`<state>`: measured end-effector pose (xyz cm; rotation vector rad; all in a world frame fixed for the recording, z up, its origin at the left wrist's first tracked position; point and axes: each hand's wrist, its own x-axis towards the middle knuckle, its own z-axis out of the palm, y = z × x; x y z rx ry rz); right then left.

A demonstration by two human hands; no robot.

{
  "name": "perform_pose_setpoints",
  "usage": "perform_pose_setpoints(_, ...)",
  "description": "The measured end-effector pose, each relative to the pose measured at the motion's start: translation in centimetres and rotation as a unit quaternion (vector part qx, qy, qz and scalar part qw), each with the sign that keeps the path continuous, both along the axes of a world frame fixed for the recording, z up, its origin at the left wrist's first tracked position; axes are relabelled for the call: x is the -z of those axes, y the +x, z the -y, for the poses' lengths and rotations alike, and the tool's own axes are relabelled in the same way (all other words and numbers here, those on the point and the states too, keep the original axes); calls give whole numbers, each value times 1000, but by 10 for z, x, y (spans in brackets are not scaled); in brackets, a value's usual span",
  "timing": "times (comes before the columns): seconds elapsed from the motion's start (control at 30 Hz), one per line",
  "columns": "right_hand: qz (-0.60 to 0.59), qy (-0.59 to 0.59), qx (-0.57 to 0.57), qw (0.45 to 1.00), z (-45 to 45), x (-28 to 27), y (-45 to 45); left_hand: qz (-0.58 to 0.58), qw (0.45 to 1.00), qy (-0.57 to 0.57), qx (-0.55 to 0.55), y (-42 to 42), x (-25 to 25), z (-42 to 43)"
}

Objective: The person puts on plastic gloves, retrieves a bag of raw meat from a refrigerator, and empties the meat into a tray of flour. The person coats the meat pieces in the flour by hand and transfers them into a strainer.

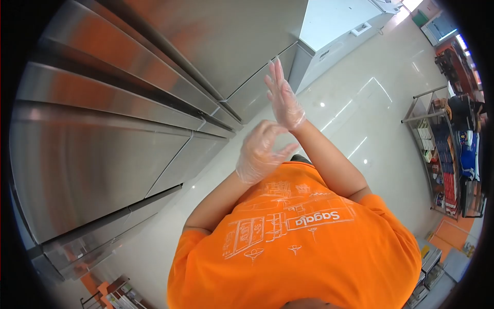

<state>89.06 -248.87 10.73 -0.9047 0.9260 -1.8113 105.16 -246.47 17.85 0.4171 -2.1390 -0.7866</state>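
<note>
Both hands wear thin, clear plastic gloves. My left hand (261, 153) is raised in front of the orange shirt (309, 242), its fingers loosely bent and the thumb apart, with nothing in it. Farther forward and a little to the right, my right hand (284, 100) is held up with its fingers stretched out, also holding nothing. The fingertips of the left hand come near the right wrist; whether they touch it I cannot tell.
Large stainless steel cabinets (98, 165) stand on the left. A white chest-like unit (334, 31) is at the top. At the right, a metal rack (437, 149) holds packets and dark and blue items. Glossy pale floor (370, 129) lies between them.
</note>
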Motion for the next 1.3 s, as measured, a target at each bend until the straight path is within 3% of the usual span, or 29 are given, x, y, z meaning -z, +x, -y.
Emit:
perform_pose_setpoints(0.03, 87, -2, -28, 996, 1, -22, 5, -18, 999, -11, -43, -7, -4, 2)
perform_pose_setpoints(0.13, 47, 16, 57, 997, 5, -55, 14, -50, 985, -75, -144, -23, -1, 5)
perform_pose_setpoints(0.23, -217, 91, 237, 943, 15, -46, 9, -51, 967, -178, -176, -28, -3, 3)
perform_pose_setpoints(0.33, -357, 62, 304, 881, 6, -49, -3, -21, 953, -238, -186, -34, -7, -7)
perform_pose_setpoints(0.47, -412, 72, 301, 857, -9, -49, -17, 52, 946, -227, -224, -53, -8, -25)
perform_pose_setpoints(0.53, -424, 77, 273, 860, -24, -50, -28, 47, 975, -163, -147, -63, -9, -42)
perform_pose_setpoints(0.6, -412, 17, 141, 900, -26, -32, -52, 40, 987, -120, -97, -67, -8, -54)
perform_pose_setpoints(0.63, -403, -14, 75, 912, -29, -27, -62, 38, 989, -111, -89, -69, -8, -60)
perform_pose_setpoints(0.7, -330, 127, -93, 931, -44, -35, -72, 41, 993, -91, -62, -72, -12, -71)
perform_pose_setpoints(0.77, -269, 165, -138, 939, -61, -49, -73, 53, 996, -69, -25, -74, -17, -82)
perform_pose_setpoints(0.83, -230, 104, -70, 965, -72, -55, -68, 48, 994, -95, 17, -86, -14, -104)
perform_pose_setpoints(0.9, 55, 60, -170, 982, -68, -55, -73, 73, 992, -85, 55, -87, -10, -118)
perform_pose_setpoints(0.93, 198, 37, -216, 955, -67, -57, -74, 98, 991, -61, 74, -85, -9, -122)
perform_pose_setpoints(0.97, 213, 13, -224, 951, -66, -61, -77, 121, 987, -39, 93, -85, -8, -123)
perform_pose_setpoints(1.07, 237, -39, -223, 945, -66, -69, -79, 80, 980, -68, -171, -84, -15, -123)
perform_pose_setpoints(1.17, 247, -42, -191, 949, -65, -67, -60, 127, 934, -165, -292, -92, -29, -98)
perform_pose_setpoints(1.3, 296, -53, -151, 942, -55, -65, -40, 140, 934, -194, -264, -79, -9, -83)
